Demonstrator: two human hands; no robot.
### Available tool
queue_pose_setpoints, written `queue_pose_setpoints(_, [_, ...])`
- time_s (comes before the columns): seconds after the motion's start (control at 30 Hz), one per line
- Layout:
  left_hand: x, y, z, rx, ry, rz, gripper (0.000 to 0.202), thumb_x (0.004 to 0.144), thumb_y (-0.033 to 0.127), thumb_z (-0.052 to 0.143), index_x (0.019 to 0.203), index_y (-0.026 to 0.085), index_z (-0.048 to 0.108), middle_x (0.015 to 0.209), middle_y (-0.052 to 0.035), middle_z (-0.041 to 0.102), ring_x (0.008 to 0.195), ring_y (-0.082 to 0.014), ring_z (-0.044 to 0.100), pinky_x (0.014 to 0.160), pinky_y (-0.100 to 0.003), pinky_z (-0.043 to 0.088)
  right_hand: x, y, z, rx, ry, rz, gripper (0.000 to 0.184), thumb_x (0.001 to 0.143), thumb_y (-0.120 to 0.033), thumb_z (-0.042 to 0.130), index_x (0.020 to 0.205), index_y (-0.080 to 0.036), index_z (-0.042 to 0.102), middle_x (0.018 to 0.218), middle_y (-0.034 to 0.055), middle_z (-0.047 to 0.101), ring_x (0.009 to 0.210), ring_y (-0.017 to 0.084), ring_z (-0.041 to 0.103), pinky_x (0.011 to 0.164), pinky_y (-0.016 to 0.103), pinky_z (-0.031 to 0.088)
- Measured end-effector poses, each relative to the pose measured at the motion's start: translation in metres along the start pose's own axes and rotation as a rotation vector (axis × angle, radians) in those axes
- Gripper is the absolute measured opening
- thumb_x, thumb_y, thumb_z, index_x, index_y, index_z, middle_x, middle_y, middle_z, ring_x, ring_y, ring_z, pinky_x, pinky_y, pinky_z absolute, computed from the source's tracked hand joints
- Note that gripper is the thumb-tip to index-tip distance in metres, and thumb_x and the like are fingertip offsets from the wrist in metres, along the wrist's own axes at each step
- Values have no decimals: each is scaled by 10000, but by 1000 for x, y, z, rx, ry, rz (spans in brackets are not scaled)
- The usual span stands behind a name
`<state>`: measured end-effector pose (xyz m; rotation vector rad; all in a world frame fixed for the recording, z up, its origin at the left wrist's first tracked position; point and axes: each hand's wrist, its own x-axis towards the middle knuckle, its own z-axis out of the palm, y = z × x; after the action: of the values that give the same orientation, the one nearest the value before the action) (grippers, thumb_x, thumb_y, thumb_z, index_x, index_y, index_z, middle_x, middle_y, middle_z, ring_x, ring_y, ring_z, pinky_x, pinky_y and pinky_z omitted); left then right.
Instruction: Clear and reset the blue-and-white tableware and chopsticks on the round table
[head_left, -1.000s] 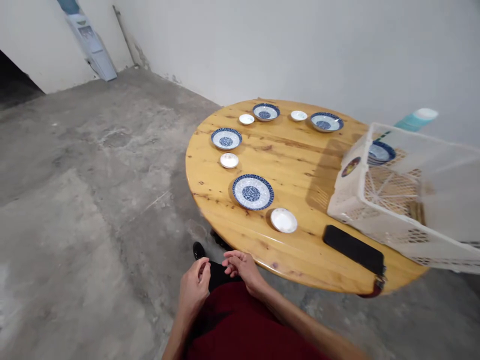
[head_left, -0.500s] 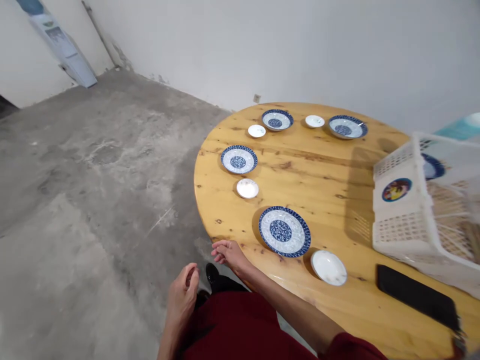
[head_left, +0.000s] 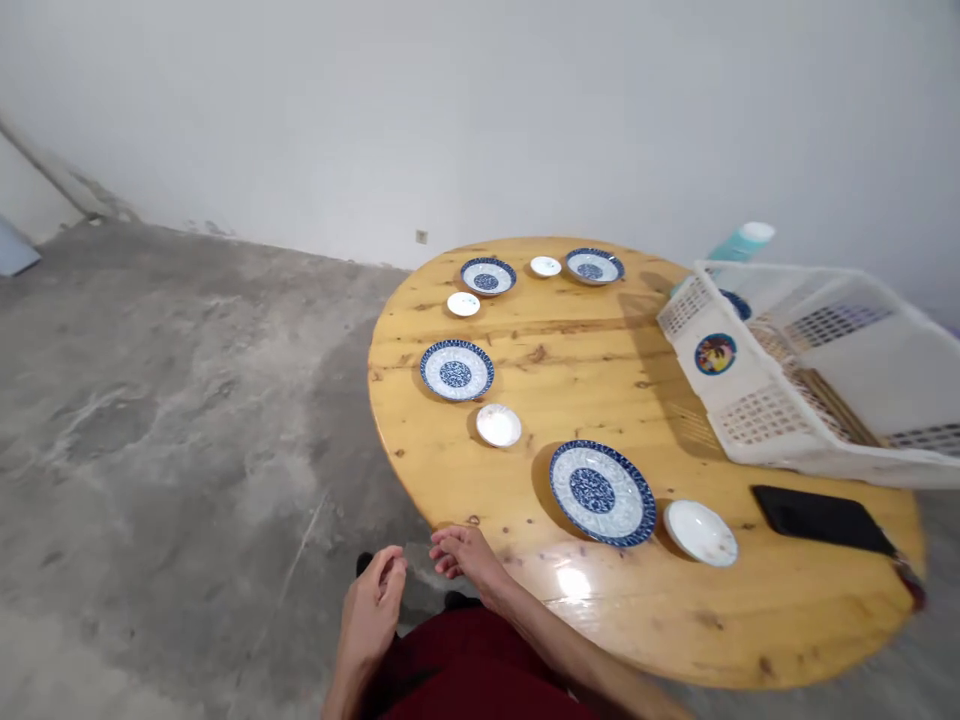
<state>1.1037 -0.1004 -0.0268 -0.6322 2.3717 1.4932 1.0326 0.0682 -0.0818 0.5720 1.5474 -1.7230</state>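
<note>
My left hand (head_left: 375,605) hangs off the table's near left edge, its fingers loosely curled with a gap to the thumb and nothing in them. My right hand (head_left: 466,560) is beside the table edge, empty, fingers slightly bent and apart. Nearest to it on the table stands a blue-and-white patterned plate (head_left: 602,492), with a small white dish (head_left: 700,532) to its right. Farther left sit another blue-rimmed plate (head_left: 456,370) and a small white dish (head_left: 499,425). At the back are two more blue-rimmed plates (head_left: 488,277) (head_left: 595,266) and two small white dishes (head_left: 463,304) (head_left: 546,266).
On the right of the round wooden table (head_left: 585,385) stands a white plastic basket (head_left: 757,415) holding chopsticks (head_left: 836,405) and more tableware. A black phone-like case (head_left: 821,517) lies before it. Behind the basket is a turquoise cylinder (head_left: 739,243). Grey concrete floor (head_left: 187,450) extends left.
My view has turned to the right, bringing more of the basket and the table's right edge into sight. Both hands keep nearly the same pose. The plates and dishes stay in place.
</note>
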Motion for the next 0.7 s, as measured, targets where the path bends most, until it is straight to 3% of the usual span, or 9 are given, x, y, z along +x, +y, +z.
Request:
queue_pose_setpoints(0.17, [45, -14, -92, 0, 6, 64, 542, 852, 617, 477, 1094, 191, 708, 1099, -132, 781, 1035, -279, 747, 941, -388, 570, 20, -24, 83, 19, 9, -15, 135, 740, -169, 585, 863, -145, 636, 697, 16, 697, 516, 104, 609, 522, 220, 413])
queue_pose_setpoints(0.3, [81, -24, -151, -3, 9, 84, 549, 860, 617, 488, 1111, 177, 699, 1095, -142, 773, 1024, -290, 743, 935, -410, 565, 37, -45, 132, 52, 53, -50, 119, 762, -149, 587, 865, -145, 646, 741, 30, 715, 536, 102, 623, 530, 214, 421])
queue_pose_setpoints(0.4, [108, -25, -175, -2, -18, 97, 533, 874, 600, 489, 1117, 173, 697, 1110, -146, 768, 1039, -288, 735, 947, -409, 555, 48, -56, 153, 82, 115, -70, 130, 770, -139, 575, 873, -139, 654, 744, 33, 715, 540, 104, 630, 534, 216, 434])
queue_pose_setpoints(0.53, [144, -19, -188, -7, -166, 136, 524, 900, 576, 472, 1147, 170, 693, 1136, -141, 763, 1048, -274, 731, 947, -396, 549, 68, -68, 174, 94, 193, -50, 153, 777, -135, 552, 879, -130, 664, 736, 37, 714, 534, 107, 630, 521, 218, 433])
queue_pose_setpoints(0.7, [203, -14, -214, -12, -246, 147, 514, 894, 566, 478, 1136, 168, 696, 1108, -135, 768, 1030, -266, 735, 942, -385, 547, 122, -95, 205, 97, 221, -54, 149, 795, -162, 554, 884, -135, 670, 720, 30, 710, 546, 108, 631, 527, 215, 442])
